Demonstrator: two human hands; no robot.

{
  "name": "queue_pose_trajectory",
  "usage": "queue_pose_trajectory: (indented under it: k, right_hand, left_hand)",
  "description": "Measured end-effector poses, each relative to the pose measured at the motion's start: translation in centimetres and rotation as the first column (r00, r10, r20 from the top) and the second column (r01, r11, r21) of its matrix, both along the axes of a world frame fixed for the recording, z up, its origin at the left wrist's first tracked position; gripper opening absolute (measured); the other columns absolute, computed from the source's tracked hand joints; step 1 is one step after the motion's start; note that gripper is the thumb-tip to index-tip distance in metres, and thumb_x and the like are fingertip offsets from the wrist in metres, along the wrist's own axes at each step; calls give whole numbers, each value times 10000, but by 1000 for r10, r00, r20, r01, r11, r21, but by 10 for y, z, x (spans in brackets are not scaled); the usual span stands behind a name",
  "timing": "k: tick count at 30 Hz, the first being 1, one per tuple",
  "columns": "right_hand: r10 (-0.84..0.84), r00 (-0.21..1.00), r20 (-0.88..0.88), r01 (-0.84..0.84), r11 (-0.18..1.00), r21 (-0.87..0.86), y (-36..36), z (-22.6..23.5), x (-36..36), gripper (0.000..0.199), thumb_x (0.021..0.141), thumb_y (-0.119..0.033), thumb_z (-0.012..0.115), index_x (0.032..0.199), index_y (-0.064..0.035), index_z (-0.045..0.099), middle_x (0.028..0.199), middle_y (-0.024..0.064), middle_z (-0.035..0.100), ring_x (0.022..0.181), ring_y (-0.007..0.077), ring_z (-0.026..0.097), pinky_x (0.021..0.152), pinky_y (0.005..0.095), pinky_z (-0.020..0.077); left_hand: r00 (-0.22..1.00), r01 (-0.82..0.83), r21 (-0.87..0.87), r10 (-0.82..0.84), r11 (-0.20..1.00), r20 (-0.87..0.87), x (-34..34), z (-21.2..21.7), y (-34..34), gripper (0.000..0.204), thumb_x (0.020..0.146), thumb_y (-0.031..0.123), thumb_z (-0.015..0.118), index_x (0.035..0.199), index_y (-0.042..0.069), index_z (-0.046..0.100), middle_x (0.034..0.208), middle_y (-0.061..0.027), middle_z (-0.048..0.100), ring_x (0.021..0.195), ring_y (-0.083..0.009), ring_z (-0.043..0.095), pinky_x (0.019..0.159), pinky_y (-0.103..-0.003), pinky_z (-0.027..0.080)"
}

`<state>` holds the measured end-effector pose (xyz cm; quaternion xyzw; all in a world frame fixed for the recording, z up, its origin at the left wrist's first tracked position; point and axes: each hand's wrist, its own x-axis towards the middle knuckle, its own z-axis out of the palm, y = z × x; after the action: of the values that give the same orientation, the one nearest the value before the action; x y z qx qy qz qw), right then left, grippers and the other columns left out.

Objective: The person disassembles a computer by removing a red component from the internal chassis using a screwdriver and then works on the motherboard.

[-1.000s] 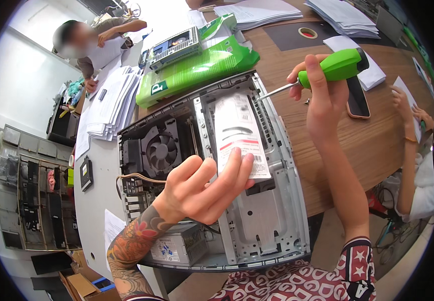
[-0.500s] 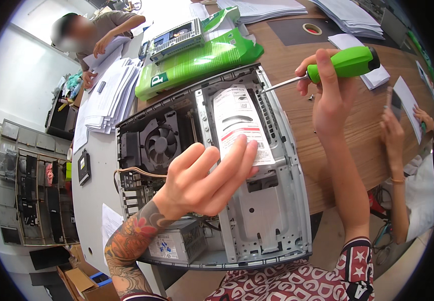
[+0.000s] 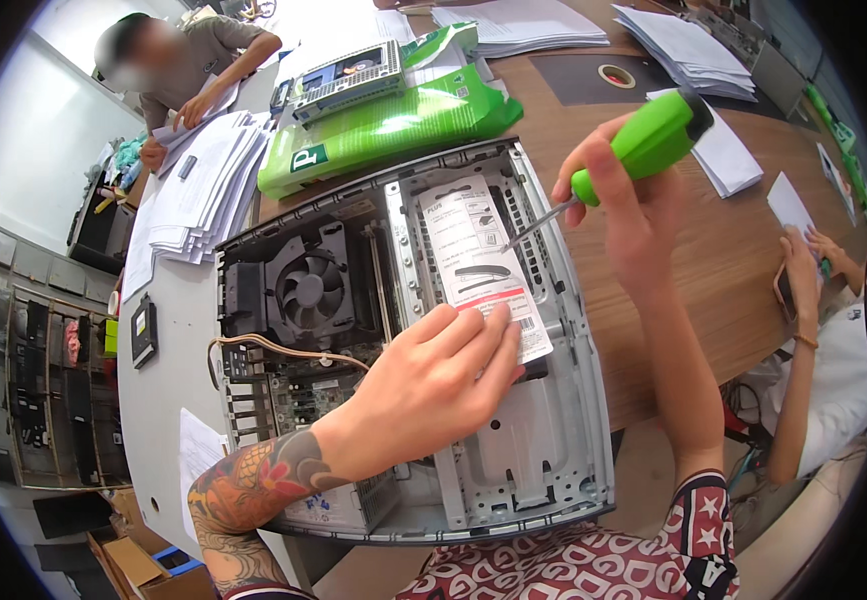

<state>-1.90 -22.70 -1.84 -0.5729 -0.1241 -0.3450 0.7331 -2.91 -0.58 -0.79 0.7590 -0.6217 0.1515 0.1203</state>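
Note:
My right hand (image 3: pixel 621 190) grips a green-handled screwdriver (image 3: pixel 653 135). Its shaft slants down to the left, and the tip lies over or against the right edge of a white printed package card (image 3: pixel 468 240) with a red stripe. My left hand (image 3: pixel 433 385) has its fingers on the lower part of that card, holding it over the metal drive frame; the thumb is hidden. Beneath is an opened desktop computer case (image 3: pixel 513 450), with a black fan (image 3: pixel 310 290) on its left side and a power supply (image 3: pixel 338 508) partly under my left forearm.
A green paper pack (image 3: pixel 383 130) with a metal drive cage (image 3: pixel 348 82) on top stands behind the case. Paper stacks (image 3: pixel 198 195) lie left, near a seated person (image 3: pixel 198 70). Another person's hands (image 3: pixel 808 265) are at the right. A tape roll (image 3: pixel 615 76) sits far back.
The screwdriver tip has moved down and left from the case's side rail to the card's edge. My left fingers have flattened onto the card. The view has shifted slightly.

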Motion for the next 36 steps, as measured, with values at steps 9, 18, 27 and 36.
queue_pose_trajectory:
  k: [9, 18, 27, 36]
  right_hand:
    - [75, 953, 293, 82, 869, -488, 29, 35, 9, 185, 932, -172, 696, 904, -16, 600, 714, 60, 609, 620, 126, 614, 477, 231, 443]
    - [-68, 997, -20, 43, 807, -589, 30, -10, 14, 349, 875, -313, 771, 1016, -44, 601, 581, 18, 533, 462, 106, 480, 445, 286, 362]
    - [-124, 988, 93, 153, 872, -464, 32, -15, 18, 360, 874, -336, 766, 1013, -53, 591, 576, 55, 533, 453, 170, 515, 446, 314, 393]
    - [-49, 998, 46, 66, 839, -539, 30, -12, 12, 387, 882, -415, 726, 918, -67, 561, 554, 83, 558, 481, 278, 594, 471, 368, 434]
  left_hand:
    - [997, -23, 102, 31, 994, -71, 0, 0, 9, 355, 813, 159, 738, 1083, -55, 650, 1042, -137, 690, 945, -231, 656, 788, -341, 523]
    - [995, -15, 95, 24, 995, -94, 2, 2, 5, 347, 815, 151, 727, 1087, -50, 652, 1107, -143, 673, 973, -241, 662, 804, -347, 524]
    - [986, 2, 64, 9, 998, -166, 4, 6, 1, 337, 790, 134, 750, 1076, -22, 664, 1103, -137, 681, 992, -259, 660, 794, -366, 519]
    - [980, 12, 74, 3, 997, -200, 5, 9, -2, 363, 775, 116, 770, 1095, -20, 664, 1110, -140, 683, 968, -273, 664, 785, -381, 520]
